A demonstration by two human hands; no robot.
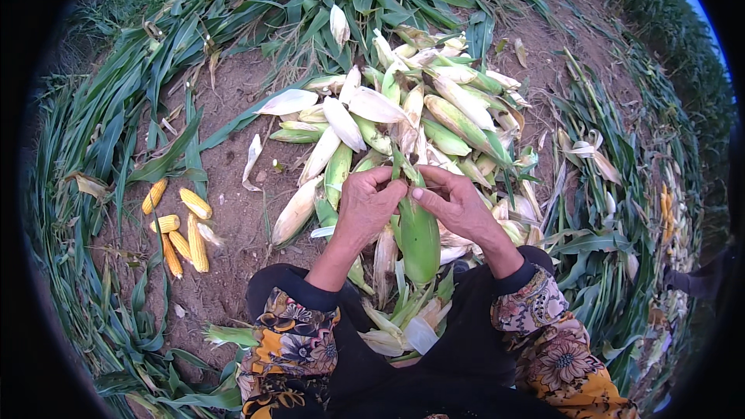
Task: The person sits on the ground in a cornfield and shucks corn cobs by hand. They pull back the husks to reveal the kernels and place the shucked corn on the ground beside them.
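Observation:
Between my two hands is an ear of corn in green husk [420,241], its tip pointing away from me. My left hand [371,199] pinches the husk at that tip from the left. Thumb and fingers of my right hand [454,201] grip the same tip from the right. Beyond them lies a heap of unhusked corn ears [460,119], green and pale. Loose husks [401,331] lie between my legs. On the soil at the left are several husked yellow ears of corn [197,244].
Cut green corn stalks and leaves [110,145] curve around the soil at left, far side and right. More yellow ears [667,212] lie at the far right, near a dark-clothed limb [689,280], perhaps another person's. Standing plants [669,41] rise at the upper right.

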